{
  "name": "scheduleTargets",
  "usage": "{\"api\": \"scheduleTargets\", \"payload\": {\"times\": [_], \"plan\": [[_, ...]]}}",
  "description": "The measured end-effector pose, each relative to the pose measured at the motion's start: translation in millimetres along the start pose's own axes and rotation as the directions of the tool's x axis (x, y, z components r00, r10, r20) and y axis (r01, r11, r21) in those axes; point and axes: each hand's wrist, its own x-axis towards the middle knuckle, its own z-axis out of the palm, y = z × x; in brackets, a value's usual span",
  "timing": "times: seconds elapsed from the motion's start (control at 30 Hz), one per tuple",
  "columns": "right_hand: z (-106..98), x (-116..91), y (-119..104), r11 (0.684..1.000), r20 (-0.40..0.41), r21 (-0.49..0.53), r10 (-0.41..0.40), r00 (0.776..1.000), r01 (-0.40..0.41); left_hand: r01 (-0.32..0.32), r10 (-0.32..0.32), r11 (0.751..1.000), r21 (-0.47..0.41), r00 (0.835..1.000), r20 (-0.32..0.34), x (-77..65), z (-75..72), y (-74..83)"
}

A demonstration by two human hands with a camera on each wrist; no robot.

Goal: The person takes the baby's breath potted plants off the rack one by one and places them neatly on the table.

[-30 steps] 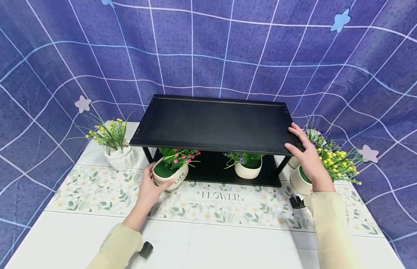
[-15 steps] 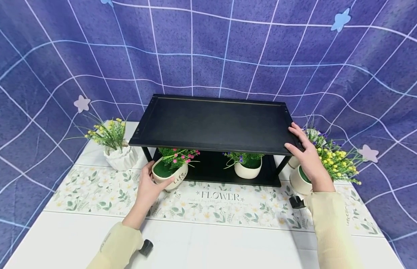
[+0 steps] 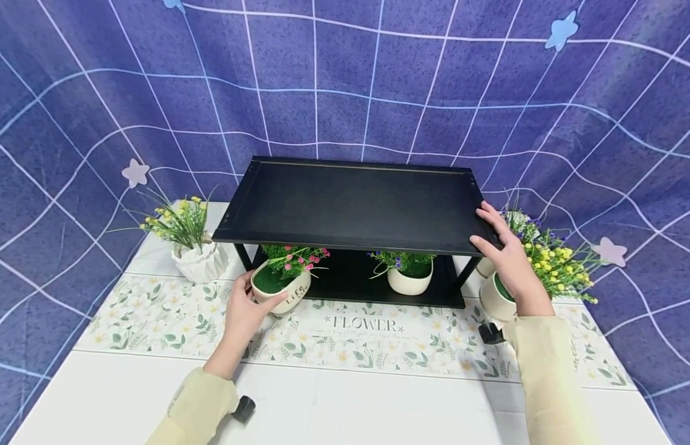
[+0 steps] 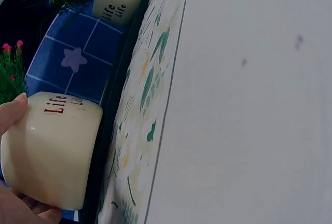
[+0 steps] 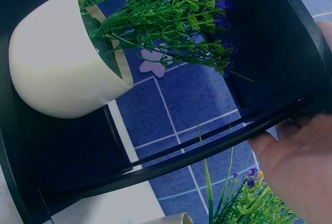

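Observation:
A black two-tier shelf (image 3: 350, 204) stands on the table. At the left end of its lower tier, my left hand (image 3: 242, 315) holds a cream "Life" flowerpot (image 3: 292, 295) with pink flowers, thumb on the front and fingers around the left side. The left wrist view shows the thumb near the rim of this pot (image 4: 52, 154) and fingers by its base. My right hand (image 3: 514, 266) grips the front right corner of the top board. A second cream pot (image 3: 410, 284) with purple flowers sits at the lower tier's right; the right wrist view shows its plant (image 5: 166, 27).
A white ridged pot (image 3: 203, 262) with yellow flowers stands left of the shelf. Close beside my right forearm are a cream pot (image 3: 496, 301) with yellow flowers and a purple-flowered plant (image 3: 525, 232). A floral "FLOWER" runner (image 3: 356, 346) lies along the front; a blue curtain (image 3: 345, 74) hangs behind.
The view shifts very slightly. Both hands keep their places, the left on the pot and the right on the shelf corner; the pot shows hardly any movement.

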Motion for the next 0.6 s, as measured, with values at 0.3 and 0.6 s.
{"api": "scheduleTargets", "payload": {"times": [0.3, 0.6], "plan": [[0.1, 0.6, 0.3, 1.000, -0.001, 0.003, 0.004, 1.000, -0.004, 0.048, -0.048, 0.999, -0.008, 0.998, 0.028, -0.4, -9.4, -4.9], [-0.2, 0.4, 2.1, 1.000, -0.002, -0.012, 0.005, 1.000, -0.005, 0.091, -0.089, 0.995, -0.027, 0.994, 0.067, -0.4, -20.6, -10.7]]}}
